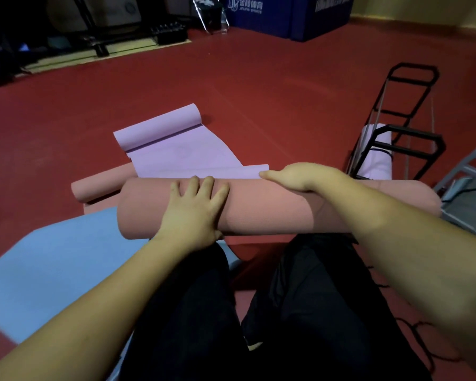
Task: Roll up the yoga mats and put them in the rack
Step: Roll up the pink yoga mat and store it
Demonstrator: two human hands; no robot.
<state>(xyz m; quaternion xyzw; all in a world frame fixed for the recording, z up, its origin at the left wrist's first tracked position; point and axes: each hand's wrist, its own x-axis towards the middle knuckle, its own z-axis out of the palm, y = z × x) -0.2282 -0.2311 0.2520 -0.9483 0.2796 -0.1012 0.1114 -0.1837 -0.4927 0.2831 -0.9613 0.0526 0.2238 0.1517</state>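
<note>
As both hands, left (195,213) flat and right (297,176) curled, pressed the pink mat roll (259,207), even pressure likely kept it tight.

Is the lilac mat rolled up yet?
No. The lilac mat lies partly spread on the floor; only its far end is curled.

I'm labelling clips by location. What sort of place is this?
Most likely a gym or sports hall: red sports flooring, blue padded blocks with a sports logo, several yoga mats such as the pink roll, and a black mat rack.
</note>
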